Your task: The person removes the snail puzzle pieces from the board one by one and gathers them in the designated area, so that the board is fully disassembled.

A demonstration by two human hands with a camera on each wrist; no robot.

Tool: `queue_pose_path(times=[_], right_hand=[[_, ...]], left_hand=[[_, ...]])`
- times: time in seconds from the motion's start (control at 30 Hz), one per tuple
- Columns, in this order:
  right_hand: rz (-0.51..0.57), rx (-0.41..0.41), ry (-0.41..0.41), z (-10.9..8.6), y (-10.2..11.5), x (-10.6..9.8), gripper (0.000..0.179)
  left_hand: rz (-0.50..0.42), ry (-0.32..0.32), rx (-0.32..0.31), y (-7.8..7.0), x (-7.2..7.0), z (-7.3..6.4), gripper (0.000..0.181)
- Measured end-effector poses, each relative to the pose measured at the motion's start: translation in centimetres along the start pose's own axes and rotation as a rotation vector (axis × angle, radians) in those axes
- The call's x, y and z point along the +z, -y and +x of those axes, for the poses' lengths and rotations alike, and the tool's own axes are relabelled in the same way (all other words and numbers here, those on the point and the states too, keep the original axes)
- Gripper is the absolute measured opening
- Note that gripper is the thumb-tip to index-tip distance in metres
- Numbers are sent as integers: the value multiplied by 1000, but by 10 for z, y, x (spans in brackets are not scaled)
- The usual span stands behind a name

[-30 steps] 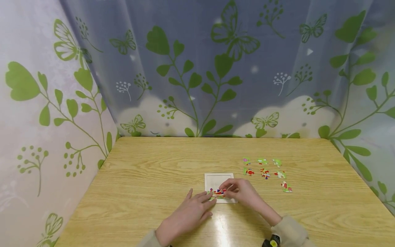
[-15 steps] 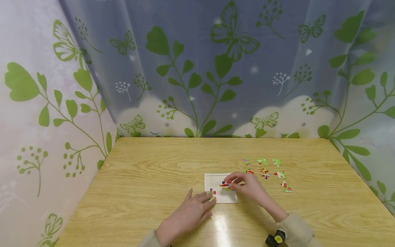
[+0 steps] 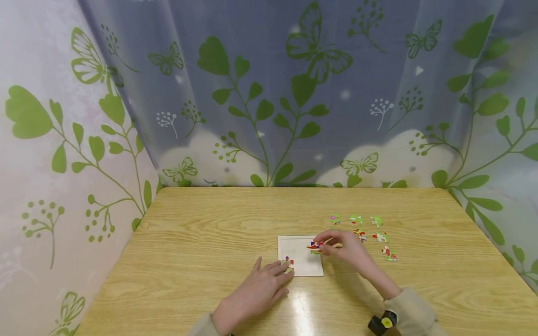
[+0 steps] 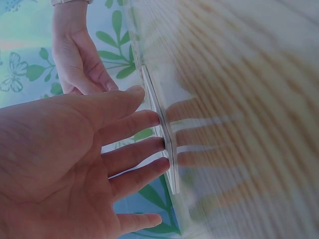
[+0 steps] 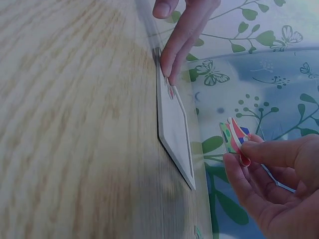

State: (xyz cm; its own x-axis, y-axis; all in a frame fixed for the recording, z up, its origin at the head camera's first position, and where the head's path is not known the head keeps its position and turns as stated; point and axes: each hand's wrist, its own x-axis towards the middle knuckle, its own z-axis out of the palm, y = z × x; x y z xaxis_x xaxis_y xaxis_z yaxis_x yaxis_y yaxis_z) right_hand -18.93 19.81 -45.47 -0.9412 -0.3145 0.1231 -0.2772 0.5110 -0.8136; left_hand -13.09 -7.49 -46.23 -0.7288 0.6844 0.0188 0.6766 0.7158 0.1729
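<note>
A white puzzle tray (image 3: pixel 303 268) with a raised rim lies on the table. My left hand (image 3: pixel 257 287) rests with straight, spread fingers on its near left corner, touching a small puzzle piece (image 3: pixel 287 263) set there and partly covering it. In the left wrist view the left hand's fingertips (image 4: pixel 158 144) meet the tray's edge. Above the tray's right side my right hand (image 3: pixel 344 252) pinches a red, blue and green puzzle piece (image 5: pixel 235 135) between thumb and fingers, lifted clear of the tray in the right wrist view.
Several loose puzzle pieces lie right of and behind the tray, among them a green one (image 3: pixel 376 220) and a red and white one (image 3: pixel 389 253). A patterned curtain (image 3: pixel 269 93) hangs behind the wooden table (image 3: pixel 201 224).
From the tray's near row, my right hand has lifted the red and blue puzzle piece, moving it up and rightward. My left hand has stayed in place on the corner piece.
</note>
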Motion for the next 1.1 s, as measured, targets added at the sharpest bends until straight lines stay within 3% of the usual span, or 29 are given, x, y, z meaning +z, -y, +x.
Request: queue_pose_path(times=[1.1], right_hand=[[-78, 63, -116, -31, -36, -65, 20]], left_hand=[[-10, -13, -3, -1, -2, -1, 44]])
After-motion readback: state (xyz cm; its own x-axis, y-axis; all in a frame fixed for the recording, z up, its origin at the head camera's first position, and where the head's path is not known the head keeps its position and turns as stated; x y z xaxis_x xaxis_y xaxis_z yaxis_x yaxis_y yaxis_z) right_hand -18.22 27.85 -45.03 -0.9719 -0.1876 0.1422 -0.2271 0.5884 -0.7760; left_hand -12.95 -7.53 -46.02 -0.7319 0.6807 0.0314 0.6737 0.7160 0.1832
